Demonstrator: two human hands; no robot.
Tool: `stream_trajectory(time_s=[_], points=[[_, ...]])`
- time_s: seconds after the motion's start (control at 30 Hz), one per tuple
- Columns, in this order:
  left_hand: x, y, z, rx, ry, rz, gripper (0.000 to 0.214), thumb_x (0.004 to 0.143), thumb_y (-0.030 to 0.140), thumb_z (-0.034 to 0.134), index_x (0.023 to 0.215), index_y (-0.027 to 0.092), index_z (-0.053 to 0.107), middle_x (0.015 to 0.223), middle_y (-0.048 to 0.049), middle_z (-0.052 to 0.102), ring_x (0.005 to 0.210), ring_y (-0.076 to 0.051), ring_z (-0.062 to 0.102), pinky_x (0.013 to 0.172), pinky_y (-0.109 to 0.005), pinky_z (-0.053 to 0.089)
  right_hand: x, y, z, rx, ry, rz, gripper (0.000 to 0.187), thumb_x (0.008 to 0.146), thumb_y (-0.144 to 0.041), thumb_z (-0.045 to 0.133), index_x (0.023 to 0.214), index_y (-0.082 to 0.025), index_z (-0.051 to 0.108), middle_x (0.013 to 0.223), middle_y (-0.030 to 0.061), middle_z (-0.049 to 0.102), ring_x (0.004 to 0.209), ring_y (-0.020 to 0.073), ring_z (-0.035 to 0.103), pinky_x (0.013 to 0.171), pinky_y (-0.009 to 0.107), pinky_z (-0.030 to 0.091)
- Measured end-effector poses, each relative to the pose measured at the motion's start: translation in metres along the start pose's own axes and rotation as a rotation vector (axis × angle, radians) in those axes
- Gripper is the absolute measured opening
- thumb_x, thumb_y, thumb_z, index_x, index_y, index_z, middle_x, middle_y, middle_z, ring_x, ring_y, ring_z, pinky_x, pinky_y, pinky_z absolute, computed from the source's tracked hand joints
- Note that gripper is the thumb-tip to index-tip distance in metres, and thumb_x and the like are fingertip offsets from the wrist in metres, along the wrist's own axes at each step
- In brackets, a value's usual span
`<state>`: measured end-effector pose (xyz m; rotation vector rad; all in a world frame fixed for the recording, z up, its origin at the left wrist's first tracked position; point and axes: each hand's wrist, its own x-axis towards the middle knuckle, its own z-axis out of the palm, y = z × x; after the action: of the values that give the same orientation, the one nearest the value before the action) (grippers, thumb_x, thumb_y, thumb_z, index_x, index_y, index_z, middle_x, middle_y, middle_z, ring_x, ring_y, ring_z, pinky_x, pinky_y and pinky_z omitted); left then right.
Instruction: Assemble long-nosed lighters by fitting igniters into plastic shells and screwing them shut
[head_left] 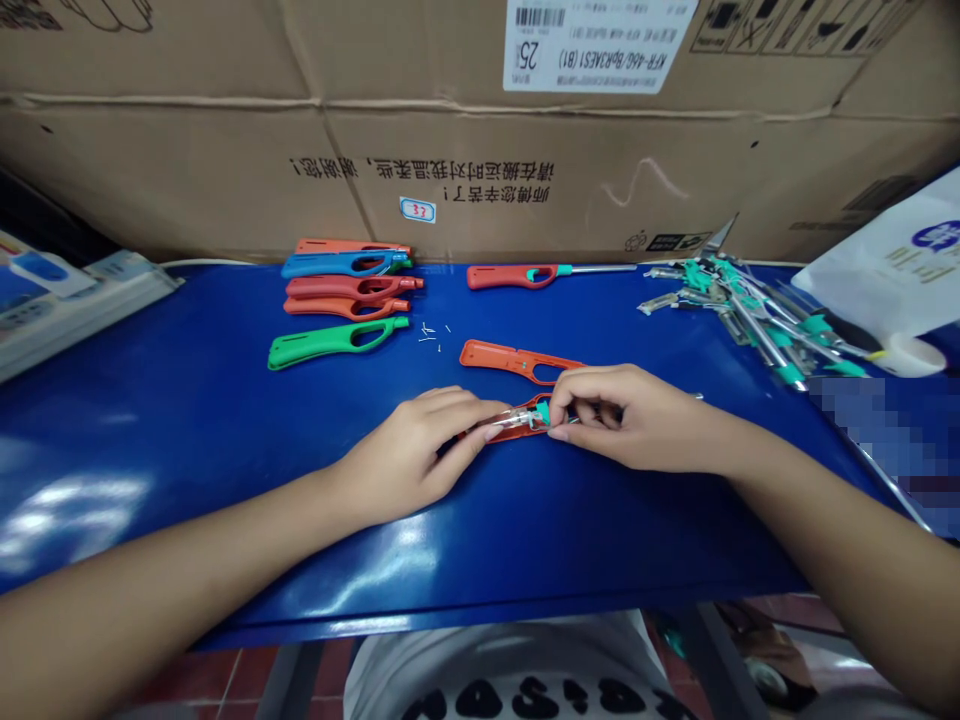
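- Left hand [412, 450]: thumb and fingertips brought close together on the clear end of a clear-and-teal insert [519, 417].
- Right hand [637, 420]: fingers curled, thumb and forefinger closed at the insert's teal end; the exact contact is partly hidden by the knuckles.
- The insert lies over a lower orange shell [517, 434], between the two hands. It appears to be in the course of seating; whether it sits fully home cannot be told.
- Just beyond lies an upper orange shell [487, 355], apart from the lower one and partly behind the right hand; this unit is therefore judged unclosed.
- Small pins [427, 332], possibly screws, lie loose on the blue desk [225, 430], none visibly fitted.
- Farther back, a red handle [495, 277] bears a teal trigger and a metal tube [604, 269]; it looks the most advanced unit, though its fastening cannot be judged.
- To the left, a green handle [307, 346] and a group of orange, red and blue handles [322, 288] show no tubes and seem left to fill.
- To the right, a heap of teal-and-metal inserts [750, 310] remains unused, beside a white bag [885, 260].
- At the rear: a cardboard box [450, 130].
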<state>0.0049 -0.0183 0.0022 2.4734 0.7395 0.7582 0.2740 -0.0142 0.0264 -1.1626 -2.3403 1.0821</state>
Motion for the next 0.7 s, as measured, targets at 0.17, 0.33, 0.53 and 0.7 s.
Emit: stream_trajectory(time_s=[0.17, 0.33, 0.53, 0.7], points=[[0.0004, -0.0006, 0.0002, 0.008, 0.005, 0.018, 0.025, 0.103, 0.020, 0.053, 0.123, 0.016, 0.067, 0.104, -0.0070, 0.075, 0.091, -0.017, 0.069, 0.082, -0.028, 0.055, 0.0010, 0.0022, -0.0013, 0.014, -0.022, 0.011, 0.008, 0.091, -0.027, 0.066, 0.090, -0.020, 0.069, 0.067, -0.0048, 0.055, 0.055, 0.0086, 0.043, 0.053, 0.023, 0.034], [0.0007, 0.0000, 0.0003, 0.013, -0.004, 0.025, 0.027, 0.102, 0.020, 0.055, 0.125, 0.015, 0.067, 0.105, -0.0071, 0.075, 0.092, -0.017, 0.069, 0.083, -0.029, 0.054, 0.0016, 0.0041, -0.0005, 0.026, -0.003, 0.022, 0.011, 0.092, -0.029, 0.065, 0.089, -0.020, 0.069, 0.067, -0.0049, 0.054, 0.055, 0.0082, 0.043, 0.053, 0.022, 0.034], [0.0006, -0.0002, 0.0009, 0.015, -0.001, 0.030, 0.027, 0.103, 0.020, 0.054, 0.126, 0.015, 0.067, 0.106, -0.0072, 0.076, 0.093, -0.018, 0.069, 0.084, -0.030, 0.055, 0.0012, 0.0048, 0.0006, 0.020, 0.010, 0.025, 0.010, 0.092, -0.028, 0.065, 0.089, -0.019, 0.069, 0.065, -0.0051, 0.053, 0.055, 0.0082, 0.043, 0.054, 0.023, 0.034], [0.0005, -0.0006, 0.0005, 0.015, 0.012, 0.027, 0.026, 0.102, 0.021, 0.055, 0.124, 0.016, 0.068, 0.104, -0.0075, 0.076, 0.091, -0.018, 0.070, 0.083, -0.030, 0.057, 0.0008, 0.0045, 0.0012, 0.021, 0.005, 0.010, 0.007, 0.090, -0.026, 0.066, 0.088, -0.020, 0.070, 0.065, -0.0048, 0.054, 0.055, 0.0089, 0.043, 0.053, 0.023, 0.034]])
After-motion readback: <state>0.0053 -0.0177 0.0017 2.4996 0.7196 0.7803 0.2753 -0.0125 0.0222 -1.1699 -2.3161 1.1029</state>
